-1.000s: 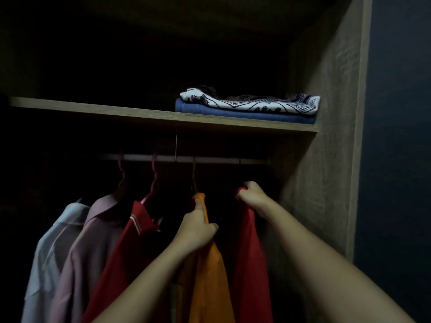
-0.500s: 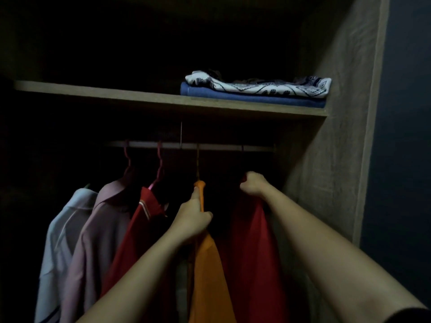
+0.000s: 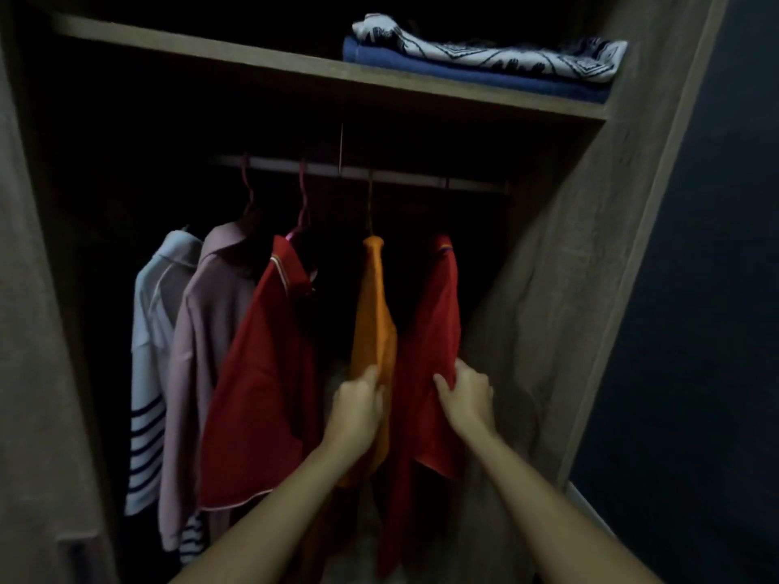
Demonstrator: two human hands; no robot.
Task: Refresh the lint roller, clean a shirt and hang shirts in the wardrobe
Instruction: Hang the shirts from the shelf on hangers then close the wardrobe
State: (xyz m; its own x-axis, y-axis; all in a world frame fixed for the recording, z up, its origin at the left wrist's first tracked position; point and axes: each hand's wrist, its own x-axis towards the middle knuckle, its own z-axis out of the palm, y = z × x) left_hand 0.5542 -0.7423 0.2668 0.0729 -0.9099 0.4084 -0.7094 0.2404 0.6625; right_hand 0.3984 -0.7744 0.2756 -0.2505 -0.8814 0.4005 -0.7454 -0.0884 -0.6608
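Observation:
Several shirts hang from the rail (image 3: pixel 400 172) inside a dim wooden wardrobe. From left: a white striped shirt (image 3: pixel 149 373), a pink shirt (image 3: pixel 198 351), a red collared shirt (image 3: pixel 265 373), an orange shirt (image 3: pixel 375 322) and a red shirt (image 3: pixel 434 330) at the far right. My left hand (image 3: pixel 356 410) pinches the lower part of the orange shirt. My right hand (image 3: pixel 468 398) grips the fabric of the rightmost red shirt at mid height. No lint roller is in view.
A shelf (image 3: pixel 295 67) runs above the rail, with a folded blue cloth (image 3: pixel 463 71) and a patterned white cloth (image 3: pixel 484 48) stacked at its right end. The wardrobe's right side panel (image 3: pixel 590 267) stands close beside the red shirt. A dark wall lies further right.
Both hands have slid down from the shirts' collars near the hangers to their mid and lower fabric. The camera has tilted down and drawn nearer.

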